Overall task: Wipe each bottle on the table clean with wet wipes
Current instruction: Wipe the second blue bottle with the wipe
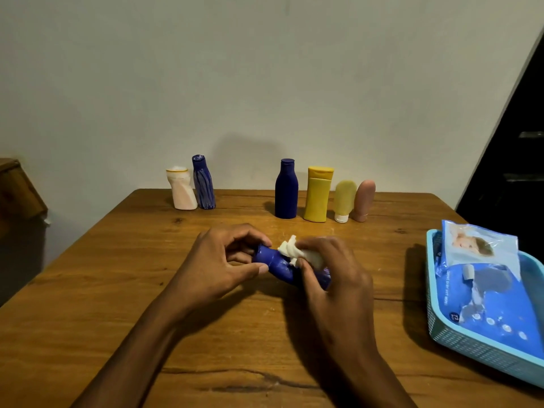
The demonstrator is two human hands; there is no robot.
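on the wipes pack (482,293) we can make out only small pale lettering down its left edge, too blurred to read with any surety, and a number in a dark circle near the front corner that we also cannot read; a picture of a baby's head fills its pale upper half. none of the bottles shows a label we can read.

our left hand (223,260) grips the cap end of a dark blue bottle (278,265), fingers curled over the top and thumb under. the bottle lies on its side across the middle of the table (117,290), cap to the left, glossy blue with faint pale streaks on its shoulder. our right hand (332,272) wraps round the bottle's body and pinches a crumpled white wipe (291,248) against its neck; the base end is hidden under those fingers.

at the far edge stand six more: a white bottle (182,188) touching a streaked blue bottle (203,184) on the left, then, apart from these, a plain blue bottle (286,189), a yellow bottle (318,194), a pale yellow tube (344,200) on its white cap and a pink tube (364,200).

the pack lies in a light blue basket (471,346) at the right edge.
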